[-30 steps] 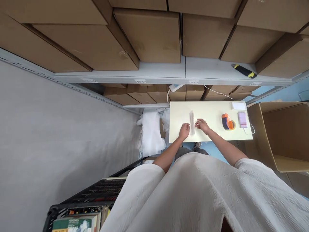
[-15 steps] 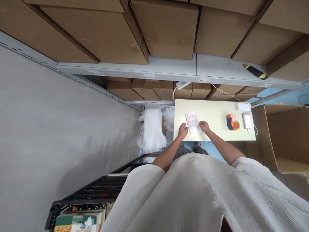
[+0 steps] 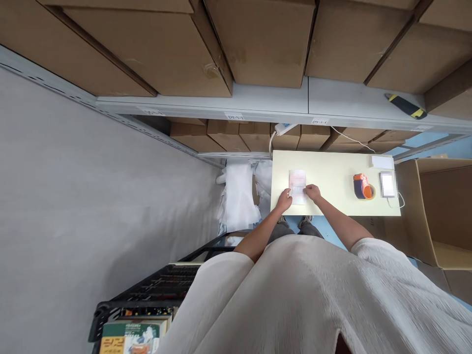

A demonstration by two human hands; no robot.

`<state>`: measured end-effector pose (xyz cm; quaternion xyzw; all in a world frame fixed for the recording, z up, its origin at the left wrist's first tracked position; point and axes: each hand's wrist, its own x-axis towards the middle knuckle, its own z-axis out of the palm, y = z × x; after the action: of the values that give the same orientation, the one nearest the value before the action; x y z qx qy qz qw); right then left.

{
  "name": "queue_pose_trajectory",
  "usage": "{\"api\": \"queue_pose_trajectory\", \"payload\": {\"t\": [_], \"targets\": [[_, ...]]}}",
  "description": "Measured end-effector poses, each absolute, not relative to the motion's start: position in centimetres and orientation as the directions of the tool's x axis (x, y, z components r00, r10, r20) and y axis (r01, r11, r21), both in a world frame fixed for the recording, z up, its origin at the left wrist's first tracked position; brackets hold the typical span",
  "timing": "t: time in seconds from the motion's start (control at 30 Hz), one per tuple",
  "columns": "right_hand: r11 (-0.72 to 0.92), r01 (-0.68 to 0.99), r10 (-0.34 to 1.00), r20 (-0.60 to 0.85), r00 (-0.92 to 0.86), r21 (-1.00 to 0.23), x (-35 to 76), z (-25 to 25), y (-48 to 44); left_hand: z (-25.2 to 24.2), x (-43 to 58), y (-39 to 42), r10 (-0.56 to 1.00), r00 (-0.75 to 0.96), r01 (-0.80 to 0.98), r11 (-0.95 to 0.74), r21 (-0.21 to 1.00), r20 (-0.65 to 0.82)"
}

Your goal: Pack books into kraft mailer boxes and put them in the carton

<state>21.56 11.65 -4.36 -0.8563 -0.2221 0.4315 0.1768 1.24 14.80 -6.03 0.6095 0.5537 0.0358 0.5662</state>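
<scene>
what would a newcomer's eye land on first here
The left hand and right hand meet at the near end of a small pale flat rectangular packet lying on the cream rectangular table. Further right on the table sits an orange tape dispenser. Big brown cardboard boxes crowd the grey metal shelf beyond.

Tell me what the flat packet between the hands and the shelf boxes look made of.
Packet: likely paper or thin plastic, pale, faint pink print; too small to be sure. Boxes: matte brown cardboard, with creased faces and flap seams.
</scene>
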Motion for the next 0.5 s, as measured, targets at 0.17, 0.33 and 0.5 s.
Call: {"api": "queue_pose_trajectory", "payload": {"t": [0.17, 0.33, 0.5], "targets": [[-0.838, 0.123, 0.513, -0.693, 0.506, -0.531, 19.9, -4.7, 12.7, -6.2, -0.2, 15.9, 0.723, 0.387, 0.66, 0.216, 0.719, -0.572], [-0.819, 0.106, 0.546, -0.708, 0.449, -0.564, 18.9, -5.0, 14.7, -6.2, -1.3, 17.3, 0.741, 0.379, 0.659, 0.205, 0.724, -0.555], [-0.787, 0.127, 0.591, -0.678, 0.437, -0.603, 18.2, -5.5, 18.2, -5.9, -2.1, 18.4, 0.803, 0.412, 0.669, 0.055, 0.741, -0.431]]}}
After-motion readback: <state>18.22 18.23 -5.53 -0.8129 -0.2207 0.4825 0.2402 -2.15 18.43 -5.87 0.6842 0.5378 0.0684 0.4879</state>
